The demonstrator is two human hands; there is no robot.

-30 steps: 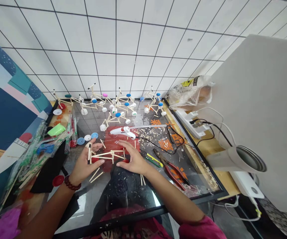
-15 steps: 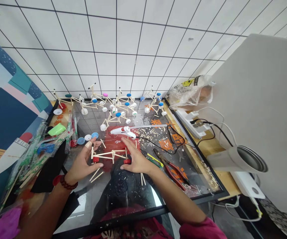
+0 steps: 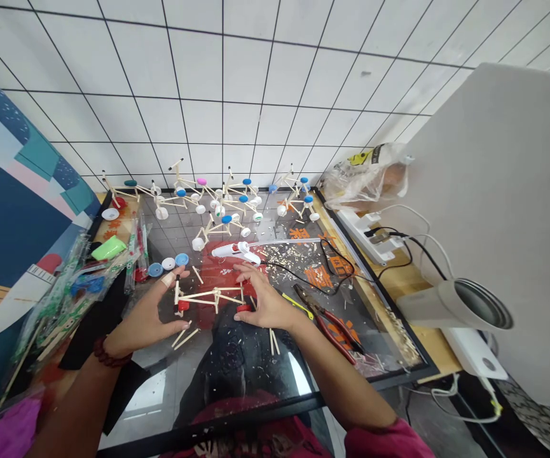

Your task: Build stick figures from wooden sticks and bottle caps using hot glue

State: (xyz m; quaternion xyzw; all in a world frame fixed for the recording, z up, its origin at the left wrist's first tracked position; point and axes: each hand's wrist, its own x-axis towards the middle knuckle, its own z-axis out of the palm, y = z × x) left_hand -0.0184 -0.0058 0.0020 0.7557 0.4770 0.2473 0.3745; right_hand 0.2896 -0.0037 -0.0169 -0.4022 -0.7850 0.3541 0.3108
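A small bicycle-like frame of thin wooden sticks point(image 3: 217, 294) stands on the glass tabletop, with red bottle caps as wheels. My left hand point(image 3: 148, 315) is beside its left end, thumb and fingers spread, apart from the left red cap point(image 3: 184, 306). My right hand point(image 3: 271, 300) curves around the other end, fingers stretched out and thumb by the right red cap point(image 3: 244, 308); whether it touches is hard to tell. Loose sticks point(image 3: 185, 340) lie below my left thumb. Blue and white caps point(image 3: 168, 263) sit beyond my left fingers.
A white glue gun point(image 3: 236, 252) lies behind the frame, its black cable running right. Pliers point(image 3: 329, 321) and a yellow tool point(image 3: 298, 306) rest at right among wood scraps. Several finished stick models point(image 3: 227, 221) line the back. Packaged sticks point(image 3: 84, 286) are piled left; a power strip point(image 3: 365, 236) is right.
My left hand has drawn back left and slightly down from the stick frame, its thumb farther from the left cap. My right hand has shifted slightly; the frame stays put.
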